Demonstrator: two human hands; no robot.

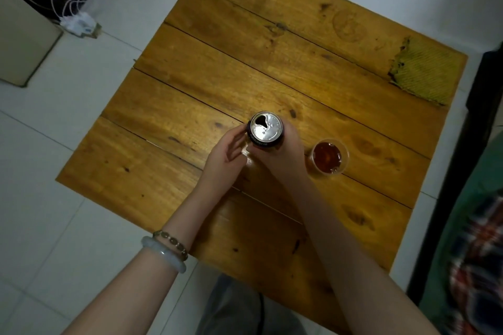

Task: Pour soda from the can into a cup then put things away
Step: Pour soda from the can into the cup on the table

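Nearest us, our right hand wraps the can; our left hand rests relaxed fingers on its 9 o'clock side. We record the can upright on the table, long axis vertical, mouth toward 11 o'clock. The filled cup stands at its 4 o'clock.

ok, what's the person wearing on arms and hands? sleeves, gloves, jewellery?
Both forearms are bare: no sleeves, no gloves. At the wrist of the left hand sit a pale translucent smooth round bangle and, nearer the hand, a thin bracelet of oval brownish beads. The right hand and its wrist show nothing worn. No rings visible.
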